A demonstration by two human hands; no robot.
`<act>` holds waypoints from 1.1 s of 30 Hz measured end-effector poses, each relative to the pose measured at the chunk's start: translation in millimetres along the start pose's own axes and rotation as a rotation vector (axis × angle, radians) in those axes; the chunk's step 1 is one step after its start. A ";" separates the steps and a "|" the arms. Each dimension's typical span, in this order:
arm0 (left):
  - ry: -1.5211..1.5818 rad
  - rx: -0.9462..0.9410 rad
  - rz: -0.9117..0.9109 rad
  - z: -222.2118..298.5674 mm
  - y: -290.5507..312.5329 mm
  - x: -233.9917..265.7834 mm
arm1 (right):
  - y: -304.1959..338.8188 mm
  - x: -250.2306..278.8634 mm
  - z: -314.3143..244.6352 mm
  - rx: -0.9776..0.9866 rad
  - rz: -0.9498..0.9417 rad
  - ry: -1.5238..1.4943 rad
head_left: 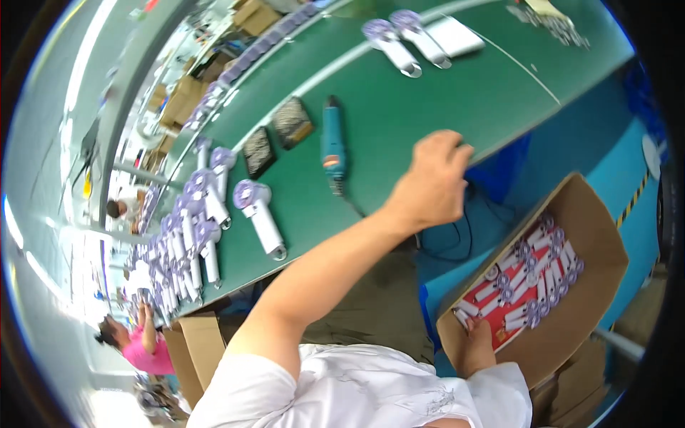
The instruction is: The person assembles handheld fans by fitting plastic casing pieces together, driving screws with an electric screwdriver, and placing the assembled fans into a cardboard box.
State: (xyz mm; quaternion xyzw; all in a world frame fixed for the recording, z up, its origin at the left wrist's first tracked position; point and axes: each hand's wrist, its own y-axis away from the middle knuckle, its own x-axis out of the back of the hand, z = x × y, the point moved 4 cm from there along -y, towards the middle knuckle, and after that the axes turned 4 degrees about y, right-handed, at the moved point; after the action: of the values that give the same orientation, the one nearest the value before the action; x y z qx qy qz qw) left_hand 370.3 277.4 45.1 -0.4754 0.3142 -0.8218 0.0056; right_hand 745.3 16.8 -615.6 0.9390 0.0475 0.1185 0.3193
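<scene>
My left hand point(435, 178) is raised by the right edge of the green workbench point(389, 153), its fingers curled in; whatever they may hold is hidden. My right hand point(479, 344) reaches down into an open cardboard box point(596, 260), its fingers closed at the end of a white handheld fan point(464, 314), partly out of sight. Several more white and purple handheld fans point(531, 272) lie in that box over a red layer. A teal electric screwdriver point(333, 143) lies on the bench to the left of my left hand, its cord trailing toward my forearm.
Two dark trays of screws point(291, 123) sit beyond the screwdriver. A single fan point(260, 220) lies near a large fan pile point(182, 246) at left. Two fans point(392, 46) rest beside a white block point(454, 36) at the far side. A co-worker in pink point(146, 349) is at left.
</scene>
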 end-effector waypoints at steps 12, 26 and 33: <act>0.378 -0.098 0.271 34.4 82.9 74.4 | 117.0 42.3 -509.3 0.413 0.320 0.166; -0.014 0.735 0.765 -66.5 374.6 279.5 | 336.3 -524.7 -928.0 2.199 -0.579 0.680; -0.196 0.620 0.667 -67.6 369.0 272.1 | 265.0 -792.9 -931.3 2.439 -0.551 1.479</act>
State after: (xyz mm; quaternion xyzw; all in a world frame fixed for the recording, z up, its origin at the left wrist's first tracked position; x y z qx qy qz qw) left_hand 61.4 -68.0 40.5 -0.3996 0.1872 -0.7815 0.4411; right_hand -253.7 224.3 109.1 0.3082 0.4428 0.3888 -0.7468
